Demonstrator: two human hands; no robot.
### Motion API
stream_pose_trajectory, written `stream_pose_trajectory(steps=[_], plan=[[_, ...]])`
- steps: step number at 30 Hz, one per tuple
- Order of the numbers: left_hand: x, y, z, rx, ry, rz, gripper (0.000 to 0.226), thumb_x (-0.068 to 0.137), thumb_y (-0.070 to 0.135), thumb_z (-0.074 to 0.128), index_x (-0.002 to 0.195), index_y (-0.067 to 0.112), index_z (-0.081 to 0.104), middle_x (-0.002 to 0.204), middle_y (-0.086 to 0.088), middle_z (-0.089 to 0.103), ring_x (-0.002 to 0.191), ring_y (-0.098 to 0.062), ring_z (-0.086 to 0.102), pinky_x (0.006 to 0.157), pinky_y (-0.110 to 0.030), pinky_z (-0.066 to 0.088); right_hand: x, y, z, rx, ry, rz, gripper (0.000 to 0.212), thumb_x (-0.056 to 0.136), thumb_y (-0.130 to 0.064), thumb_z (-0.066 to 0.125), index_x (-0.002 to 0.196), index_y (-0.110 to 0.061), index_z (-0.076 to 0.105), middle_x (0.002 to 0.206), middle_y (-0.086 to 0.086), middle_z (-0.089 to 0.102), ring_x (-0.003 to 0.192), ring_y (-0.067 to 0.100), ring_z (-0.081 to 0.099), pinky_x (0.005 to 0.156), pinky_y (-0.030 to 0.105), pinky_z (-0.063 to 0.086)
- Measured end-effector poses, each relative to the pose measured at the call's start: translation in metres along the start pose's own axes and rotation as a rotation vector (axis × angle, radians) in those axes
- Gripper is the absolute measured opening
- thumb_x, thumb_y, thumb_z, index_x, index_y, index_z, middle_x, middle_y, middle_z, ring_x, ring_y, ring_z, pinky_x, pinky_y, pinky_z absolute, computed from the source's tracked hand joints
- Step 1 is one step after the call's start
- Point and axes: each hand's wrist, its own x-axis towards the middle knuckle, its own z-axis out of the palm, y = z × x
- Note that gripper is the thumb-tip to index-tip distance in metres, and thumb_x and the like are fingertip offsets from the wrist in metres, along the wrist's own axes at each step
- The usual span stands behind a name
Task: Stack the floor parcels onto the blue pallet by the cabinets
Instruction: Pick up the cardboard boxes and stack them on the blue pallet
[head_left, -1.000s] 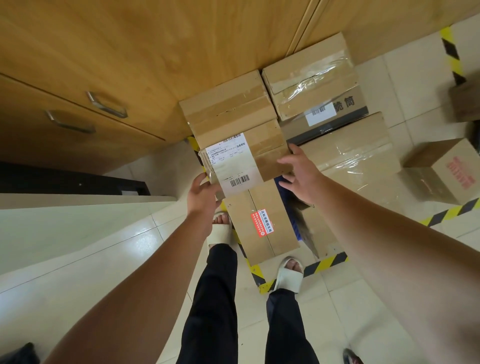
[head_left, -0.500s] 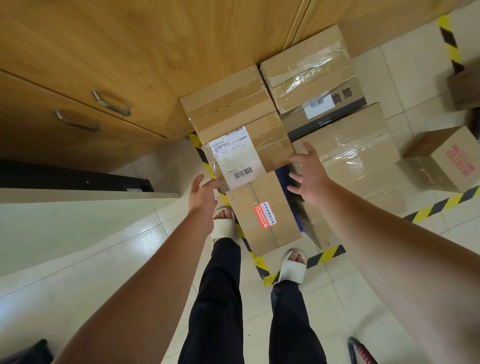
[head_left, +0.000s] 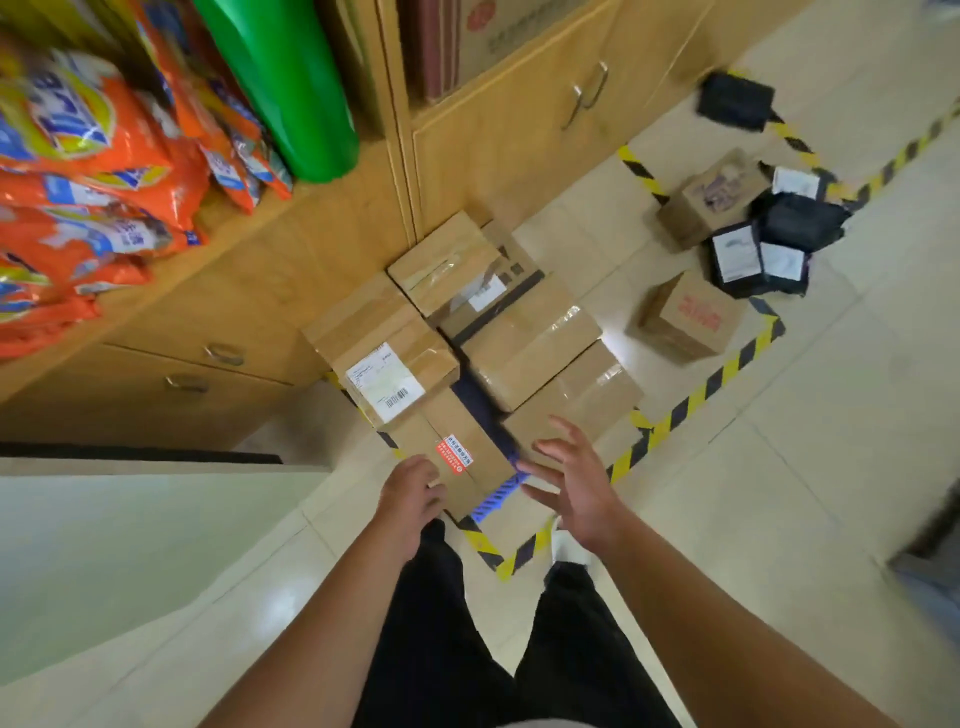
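Both hands empty, held apart. Left hand (head_left: 410, 496) loosely curled over the near corner of the red-stickered carton (head_left: 460, 449); can't tell if it touches. Right hand (head_left: 574, 478) fingers spread, above the near edge of the blue pallet (head_left: 493, 500).

Pallet stands against the cabinets (head_left: 519, 140), already loaded: six cartons counted, possibly seven (blurred). Labelled carton (head_left: 392, 376) sits on the second tier at the left edge.

Floor, well to the right: two brown cartons, nearer (head_left: 685, 317) and farther (head_left: 714, 200); clustered black bags (head_left: 795, 223), three or four, overlapping; one lone black bag (head_left: 735, 101) beyond.

Risks: top surfaces look uneven, so another carton could tip; slick bags may slide off; feet close to the pallet's near corner.
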Motion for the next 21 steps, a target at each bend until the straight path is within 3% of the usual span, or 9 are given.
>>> stream_pose_trajectory(steps=[2,5,8,11,15,21], plan=[[-0.027,-0.009,0.030,0.036,-0.052,0.026,0.012,0.100,0.022,0.050,0.099,0.021,0.062,0.098,-0.003,0.062,0.084,-0.017,0.059,0.079,-0.031,0.047,-0.024,-0.001,-0.039,0.043,0.020,-0.029,0.036,0.102,-0.009,0.044,0.129,-0.030,0.055,0.115,0.007,0.066,0.106,0.030,0.069,0.076,0.039,0.056],[-0.050,-0.022,0.080,0.053,-0.084,0.071,0.029,0.101,0.026,0.051,0.126,0.013,0.056,0.117,-0.008,0.064,0.105,-0.024,0.062,0.082,-0.032,0.049,-0.044,0.000,-0.099,0.131,0.041,-0.033,0.032,0.096,-0.010,0.050,0.122,-0.026,0.060,0.108,0.007,0.068,0.103,0.034,0.069,0.080,0.042,0.056],[-0.079,-0.042,0.155,0.045,-0.081,0.156,0.029,0.101,0.018,0.050,0.128,0.008,0.054,0.098,-0.009,0.061,0.092,-0.024,0.060,0.083,-0.033,0.049,-0.054,-0.009,-0.183,0.242,0.035,-0.051,0.034,0.087,-0.018,0.062,0.121,-0.020,0.060,0.105,0.006,0.067,0.094,0.031,0.070,0.084,0.043,0.055],[-0.101,-0.072,0.232,0.080,-0.078,0.190,0.031,0.099,0.019,0.051,0.128,0.007,0.054,0.088,-0.007,0.061,0.082,-0.022,0.060,0.087,-0.038,0.048,-0.063,-0.024,-0.274,0.295,0.006,-0.061,0.024,0.098,-0.025,0.056,0.120,-0.016,0.059,0.108,0.007,0.065,0.090,0.027,0.069,0.076,0.038,0.054],[-0.129,-0.106,0.332,0.199,-0.154,0.170,0.022,0.098,0.018,0.053,0.119,0.010,0.057,0.103,-0.011,0.064,0.086,-0.024,0.064,0.069,-0.034,0.051,-0.075,-0.041,-0.385,0.412,0.060,-0.103,0.029,0.095,-0.027,0.058,0.119,-0.011,0.060,0.111,0.011,0.067,0.088,0.026,0.070,0.080,0.039,0.055],[-0.146,-0.095,0.439,0.330,-0.228,0.255,0.019,0.099,0.015,0.050,0.116,0.011,0.058,0.109,-0.012,0.063,0.093,-0.025,0.065,0.074,-0.034,0.054,-0.063,-0.067,-0.472,0.595,0.099,-0.089,0.027,0.096,-0.023,0.056,0.119,-0.009,0.060,0.110,0.013,0.066,0.089,0.028,0.066,0.079,0.040,0.055]])
